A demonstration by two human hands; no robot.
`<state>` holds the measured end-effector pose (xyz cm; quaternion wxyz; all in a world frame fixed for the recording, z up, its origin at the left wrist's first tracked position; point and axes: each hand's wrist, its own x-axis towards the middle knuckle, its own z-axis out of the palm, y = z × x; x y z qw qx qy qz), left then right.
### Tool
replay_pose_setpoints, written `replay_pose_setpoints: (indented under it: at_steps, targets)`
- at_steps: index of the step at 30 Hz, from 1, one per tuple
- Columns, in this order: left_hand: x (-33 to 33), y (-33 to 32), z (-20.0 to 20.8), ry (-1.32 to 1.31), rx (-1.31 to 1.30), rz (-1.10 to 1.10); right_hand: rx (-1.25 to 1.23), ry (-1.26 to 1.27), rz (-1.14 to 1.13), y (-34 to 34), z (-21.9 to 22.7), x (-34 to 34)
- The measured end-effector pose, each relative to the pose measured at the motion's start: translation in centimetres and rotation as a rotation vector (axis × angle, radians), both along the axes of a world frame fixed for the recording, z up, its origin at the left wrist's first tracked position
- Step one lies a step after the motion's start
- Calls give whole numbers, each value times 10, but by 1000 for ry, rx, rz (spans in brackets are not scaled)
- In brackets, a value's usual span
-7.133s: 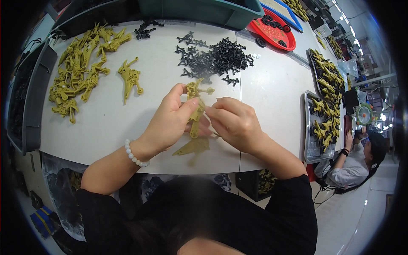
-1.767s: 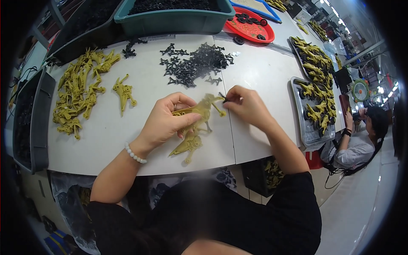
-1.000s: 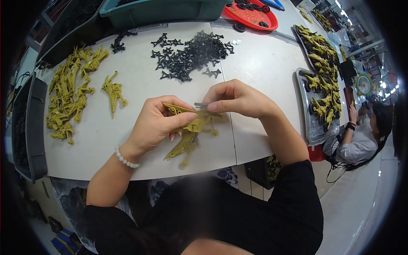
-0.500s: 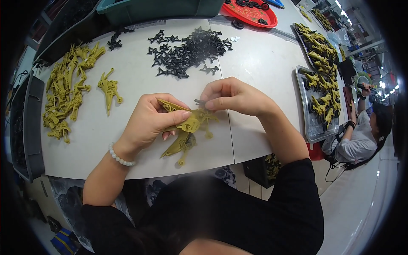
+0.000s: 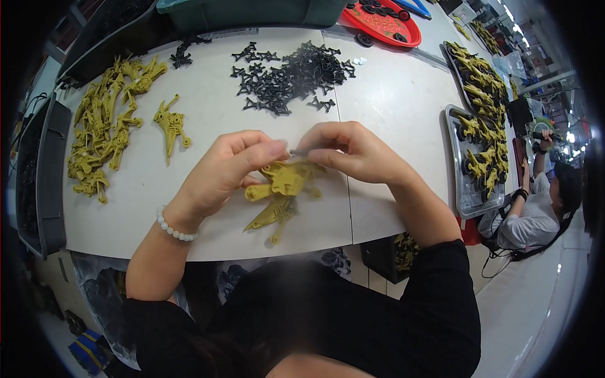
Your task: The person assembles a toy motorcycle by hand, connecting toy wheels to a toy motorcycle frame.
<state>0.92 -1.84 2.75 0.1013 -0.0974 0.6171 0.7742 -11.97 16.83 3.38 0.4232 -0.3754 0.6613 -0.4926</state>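
Observation:
My left hand (image 5: 230,167) is closed around a yellow plastic toy motorcycle body (image 5: 287,181), its thumb over the upper edge. Opposite it, my right hand (image 5: 346,151) pinches a small black plastic part (image 5: 299,152) at the top of that body; its far end is hidden by my fingers and blurred. Just under the held piece, a second yellow body (image 5: 268,215) shows close to the table's front edge. Farther left, a single yellow body (image 5: 170,126) lies apart. A heap of small black forked parts (image 5: 302,72) is spread beyond my hands.
Many yellow bodies (image 5: 104,135) are piled at the left beside a dark bin (image 5: 50,183). A green tub (image 5: 252,14) and a red tray (image 5: 403,31) with black wheels stand at the back. Metal trays (image 5: 463,201) hold yellow-and-black motorcycles at right, near another person (image 5: 532,201).
The held yellow body has turned in my left hand, and its long pointed end no longer shows above my thumb. My right hand stays near it with the black part. The view has shifted slightly.

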Motion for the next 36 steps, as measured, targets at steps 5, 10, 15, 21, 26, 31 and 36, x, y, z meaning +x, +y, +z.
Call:
replay_pose_setpoints:
  at_steps: [5, 10, 15, 21, 26, 31, 36]
  targets:
    - [-2, -5, -3, -147, 512, -406, -47, 256, 104, 6, 17, 4]
    - [0, -1, -1, -203, 405, -399, -158, 473, 126, 2, 11, 10]
    - [-1, -3, 1, -164, 386, -313, -179, 461, 43, 0, 14, -7]
    - [0, -10, 9, -109, 418, -217, 56, 1078, -439, -10, 3, -139]
    - [-1, -8, 2, -65, 479, -170, 442, 1251, -597, -21, -27, -183]
    - [2, -10, 6, -28, 594, -190, 350, 1262, -650, -19, -39, -181]
    - [0, -9, 6, 12, 660, -191, 437, 1208, -552, -4, -31, -186]
